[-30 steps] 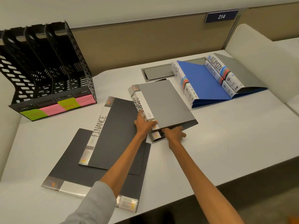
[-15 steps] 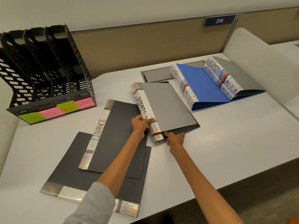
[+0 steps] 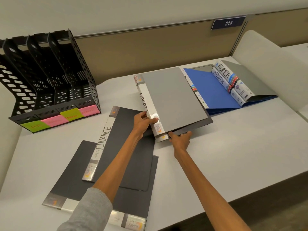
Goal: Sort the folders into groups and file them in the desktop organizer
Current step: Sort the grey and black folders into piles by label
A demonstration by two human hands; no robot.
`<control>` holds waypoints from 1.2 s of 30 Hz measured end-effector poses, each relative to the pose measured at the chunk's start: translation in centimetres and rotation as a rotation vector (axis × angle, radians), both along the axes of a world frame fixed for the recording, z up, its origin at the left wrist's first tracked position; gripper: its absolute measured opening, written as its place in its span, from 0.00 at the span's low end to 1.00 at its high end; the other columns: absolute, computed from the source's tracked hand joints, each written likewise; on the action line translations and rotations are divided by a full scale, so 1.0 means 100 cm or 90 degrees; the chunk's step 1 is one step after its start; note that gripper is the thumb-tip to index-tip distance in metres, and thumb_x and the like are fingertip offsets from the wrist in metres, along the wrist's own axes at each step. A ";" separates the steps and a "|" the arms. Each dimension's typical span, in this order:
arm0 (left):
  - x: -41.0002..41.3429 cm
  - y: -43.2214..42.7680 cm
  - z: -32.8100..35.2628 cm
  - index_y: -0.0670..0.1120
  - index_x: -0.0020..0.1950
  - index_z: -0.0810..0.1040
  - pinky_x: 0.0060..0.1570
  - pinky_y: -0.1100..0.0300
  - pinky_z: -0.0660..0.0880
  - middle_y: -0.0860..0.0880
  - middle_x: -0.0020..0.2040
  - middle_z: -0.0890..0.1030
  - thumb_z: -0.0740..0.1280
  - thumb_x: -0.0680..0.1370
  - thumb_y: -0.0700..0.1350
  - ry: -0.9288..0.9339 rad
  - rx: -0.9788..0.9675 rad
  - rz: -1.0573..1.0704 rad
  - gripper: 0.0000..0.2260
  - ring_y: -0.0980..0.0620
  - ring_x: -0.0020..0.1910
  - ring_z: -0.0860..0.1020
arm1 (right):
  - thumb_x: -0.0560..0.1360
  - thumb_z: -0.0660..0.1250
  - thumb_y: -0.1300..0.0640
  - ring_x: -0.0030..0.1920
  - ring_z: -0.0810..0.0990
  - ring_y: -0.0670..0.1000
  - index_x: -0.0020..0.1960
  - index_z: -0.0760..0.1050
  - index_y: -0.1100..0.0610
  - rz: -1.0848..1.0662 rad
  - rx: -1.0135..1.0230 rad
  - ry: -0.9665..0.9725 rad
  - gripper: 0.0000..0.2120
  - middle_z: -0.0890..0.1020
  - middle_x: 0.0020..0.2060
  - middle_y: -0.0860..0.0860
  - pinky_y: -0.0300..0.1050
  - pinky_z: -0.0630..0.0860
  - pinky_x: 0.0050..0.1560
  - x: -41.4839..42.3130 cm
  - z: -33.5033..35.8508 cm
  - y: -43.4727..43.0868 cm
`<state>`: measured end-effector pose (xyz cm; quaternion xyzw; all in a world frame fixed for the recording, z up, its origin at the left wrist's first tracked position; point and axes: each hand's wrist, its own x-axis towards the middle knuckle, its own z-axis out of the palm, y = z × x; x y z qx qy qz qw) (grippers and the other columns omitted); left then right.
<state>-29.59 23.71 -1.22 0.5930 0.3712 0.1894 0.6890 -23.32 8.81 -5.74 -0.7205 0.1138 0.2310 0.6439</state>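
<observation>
SPORTS folder (image 3: 175, 99) mid surface (image 3: 241, 147), spine tilted up off dark folder (image 3: 200, 124) | left hand (image 3: 143, 121) grips its spine; right hand (image 3: 180, 139) at dark folder's near edge, pinning or pinching, can't tell | best: hold lower one flat, lift SPORTS clear, then to desktop organizer (image 3: 50, 90).

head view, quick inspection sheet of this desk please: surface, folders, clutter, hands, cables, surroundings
surface: pale desk with folders spread across it
job's things: black organizer far left, coloured labels on its front, no folder seen in it; grey SPORTS folder lifted at an angle above a dark folder; FINANCE folder lying on a bottom folder; ADMIN folders on a blue folder
clutter: nothing seen
hands: left hand grips the SPORTS spine; right hand at the dark folder's near edge, grip unclear
cables: nothing seen
surroundings: tan partition with a 214 plate
</observation>
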 end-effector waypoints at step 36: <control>-0.075 -0.008 -0.035 0.43 0.70 0.70 0.69 0.48 0.65 0.44 0.67 0.73 0.68 0.75 0.43 0.265 0.431 0.141 0.23 0.45 0.69 0.67 | 0.78 0.66 0.48 0.41 0.81 0.54 0.40 0.78 0.59 0.464 -0.344 -0.243 0.15 0.82 0.38 0.54 0.41 0.73 0.37 -0.045 0.004 0.002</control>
